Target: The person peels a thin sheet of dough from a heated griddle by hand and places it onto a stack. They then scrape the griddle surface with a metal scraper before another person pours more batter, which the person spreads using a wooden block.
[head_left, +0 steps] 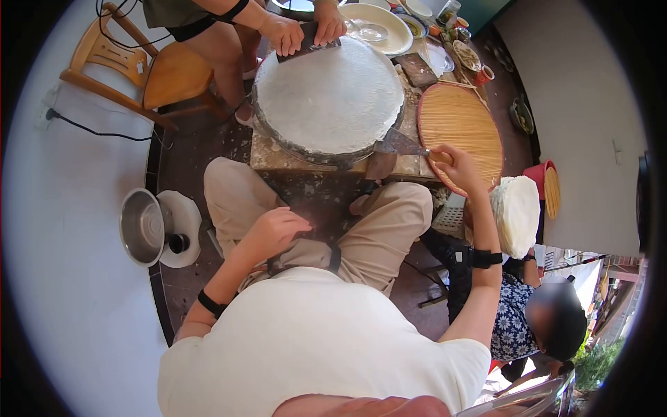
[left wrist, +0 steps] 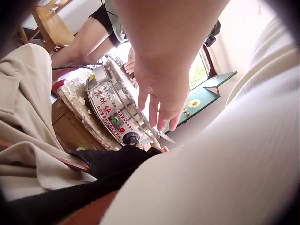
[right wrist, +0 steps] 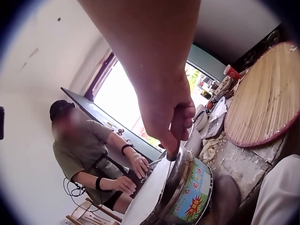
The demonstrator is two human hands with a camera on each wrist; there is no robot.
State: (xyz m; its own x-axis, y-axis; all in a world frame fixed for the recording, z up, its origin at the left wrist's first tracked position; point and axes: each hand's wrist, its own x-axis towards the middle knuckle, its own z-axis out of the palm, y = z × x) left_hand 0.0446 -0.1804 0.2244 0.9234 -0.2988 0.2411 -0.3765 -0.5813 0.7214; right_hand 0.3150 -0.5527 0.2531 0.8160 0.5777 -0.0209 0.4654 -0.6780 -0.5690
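At four o'clock on griddle [head_left: 313,157], right hand [head_left: 450,165] grips scraper [head_left: 403,144]; left hand [head_left: 278,226] loose, empty. Likely edge-freeing; next, slide under.

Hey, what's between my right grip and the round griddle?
A scraper: your right grip holds its handle, and its flat end points at the edge of the griddle. The head view shows this.

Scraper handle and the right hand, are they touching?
Touching: the head view shows the right hand gripping the wooden scraper handle directly.
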